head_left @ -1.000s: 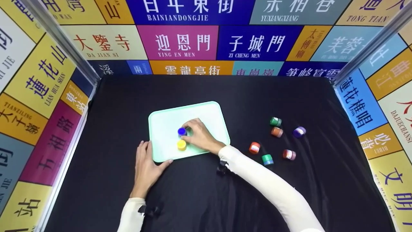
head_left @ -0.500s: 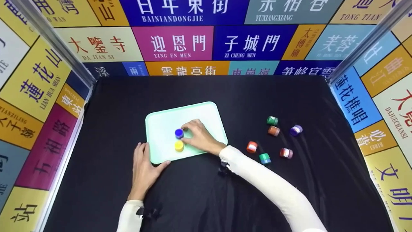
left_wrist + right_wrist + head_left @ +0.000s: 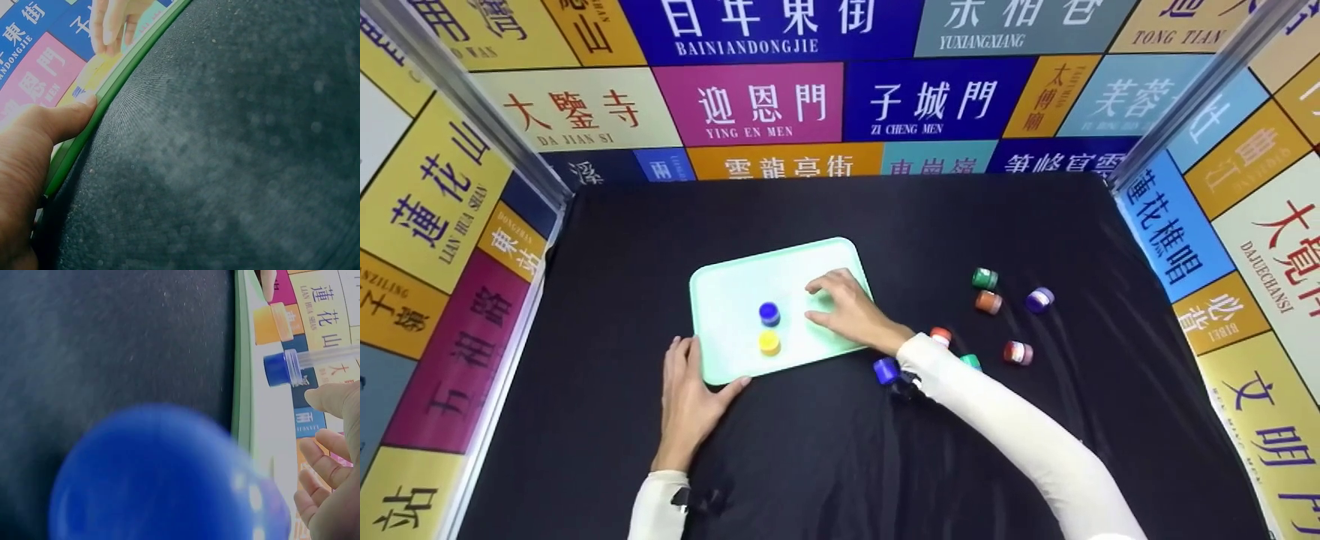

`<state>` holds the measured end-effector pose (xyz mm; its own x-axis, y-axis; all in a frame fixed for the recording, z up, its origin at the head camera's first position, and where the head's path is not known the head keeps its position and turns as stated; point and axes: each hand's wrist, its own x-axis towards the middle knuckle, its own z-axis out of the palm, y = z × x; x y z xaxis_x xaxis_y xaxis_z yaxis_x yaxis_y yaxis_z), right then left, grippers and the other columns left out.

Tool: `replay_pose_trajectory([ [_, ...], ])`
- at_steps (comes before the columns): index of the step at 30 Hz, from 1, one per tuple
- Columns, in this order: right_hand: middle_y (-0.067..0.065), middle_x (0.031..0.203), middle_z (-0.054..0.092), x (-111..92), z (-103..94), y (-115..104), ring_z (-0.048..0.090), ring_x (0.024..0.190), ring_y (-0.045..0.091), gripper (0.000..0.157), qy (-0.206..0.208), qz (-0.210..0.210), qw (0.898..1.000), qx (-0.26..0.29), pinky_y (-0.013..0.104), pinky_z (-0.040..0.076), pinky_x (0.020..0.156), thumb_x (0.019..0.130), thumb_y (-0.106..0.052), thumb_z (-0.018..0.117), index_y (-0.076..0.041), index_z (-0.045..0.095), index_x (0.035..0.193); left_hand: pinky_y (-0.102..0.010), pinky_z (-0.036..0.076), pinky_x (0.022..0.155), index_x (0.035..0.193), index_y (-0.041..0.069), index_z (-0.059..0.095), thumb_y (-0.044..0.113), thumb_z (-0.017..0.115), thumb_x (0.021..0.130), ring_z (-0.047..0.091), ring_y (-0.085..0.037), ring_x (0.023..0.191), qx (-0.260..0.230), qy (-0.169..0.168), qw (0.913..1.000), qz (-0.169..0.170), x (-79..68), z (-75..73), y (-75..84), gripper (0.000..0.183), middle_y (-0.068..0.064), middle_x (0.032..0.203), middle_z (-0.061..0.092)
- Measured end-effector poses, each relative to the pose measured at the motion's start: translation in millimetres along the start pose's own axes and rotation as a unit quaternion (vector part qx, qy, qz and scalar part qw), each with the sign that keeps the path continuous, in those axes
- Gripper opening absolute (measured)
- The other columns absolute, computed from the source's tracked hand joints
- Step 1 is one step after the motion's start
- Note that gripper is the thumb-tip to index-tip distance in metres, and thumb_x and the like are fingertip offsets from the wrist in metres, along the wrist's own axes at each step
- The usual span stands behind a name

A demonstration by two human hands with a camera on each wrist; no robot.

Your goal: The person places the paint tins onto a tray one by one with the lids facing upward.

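On the white tray with a green rim (image 3: 735, 264) stand a blue-capped paint jar (image 3: 769, 313) and, just in front of it, a yellow-capped paint jar (image 3: 769, 343). My right hand (image 3: 851, 311) hovers over the tray's right part, thumb and fingers apart with nothing between them. My left hand (image 3: 688, 401) rests at the near left corner. Its fingers lie along the left side, and the thumb presses the front rim, as the left wrist view shows. Another blue jar (image 3: 886, 370) lies on the cloth beside my right wrist, large and blurred in the right wrist view.
Several more jars lie to the right on black cloth (image 3: 810, 465): green (image 3: 985, 278), orange (image 3: 988, 302), purple (image 3: 1040, 299) and red (image 3: 1018, 352). My right sleeve partly covers a red-orange jar (image 3: 940, 336) and a teal one (image 3: 971, 361). Printed panels (image 3: 769, 105) wall the far side.
My right hand has let go of the blue-capped jar and drawn back to the right. Both jars on the tray stay in place. The head view has shifted slightly.
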<state>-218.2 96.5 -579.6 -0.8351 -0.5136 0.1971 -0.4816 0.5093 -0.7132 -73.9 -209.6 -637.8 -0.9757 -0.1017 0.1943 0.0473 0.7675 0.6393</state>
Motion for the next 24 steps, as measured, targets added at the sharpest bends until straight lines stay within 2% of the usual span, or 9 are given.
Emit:
replay_pose_trajectory([
  [4,0.013,0.122,0.075,-8.4,-9.7,3.3,0.056,0.128,0.032,0.037,0.005,0.008,1.000,0.001,0.045,0.050,0.111,0.095,-0.018,0.087,0.002,0.074,0.124,-0.066,0.025,0.132,0.166,-0.002,0.041,0.048,0.097,0.083,0.023,-0.045,0.164,0.001,0.001,1.0000,0.004,0.3,0.8,-0.7,0.112,-0.027,0.163,0.042],
  [10,0.013,0.121,0.075,-21.6,-20.9,9.4,0.056,0.127,0.032,0.037,0.013,-0.002,1.000,-0.001,0.045,0.050,0.109,0.094,-0.017,0.088,0.002,0.075,0.123,-0.066,0.024,0.132,0.166,-0.003,0.041,0.047,0.096,0.084,0.022,-0.045,0.165,0.004,-0.003,1.0000,0.001,0.8,0.7,-0.9,0.111,-0.027,0.163,0.042],
  [24,0.010,0.122,0.075,-56.0,-44.6,25.7,0.055,0.128,0.030,0.038,0.003,0.004,1.000,-0.015,0.047,0.051,0.109,0.094,-0.021,0.087,-0.001,0.076,0.125,-0.066,0.023,0.133,0.166,-0.002,0.041,0.045,0.097,0.084,0.021,-0.044,0.165,0.002,-0.008,0.9999,-0.009,1.2,-0.4,-0.1,0.111,-0.026,0.164,0.041],
])
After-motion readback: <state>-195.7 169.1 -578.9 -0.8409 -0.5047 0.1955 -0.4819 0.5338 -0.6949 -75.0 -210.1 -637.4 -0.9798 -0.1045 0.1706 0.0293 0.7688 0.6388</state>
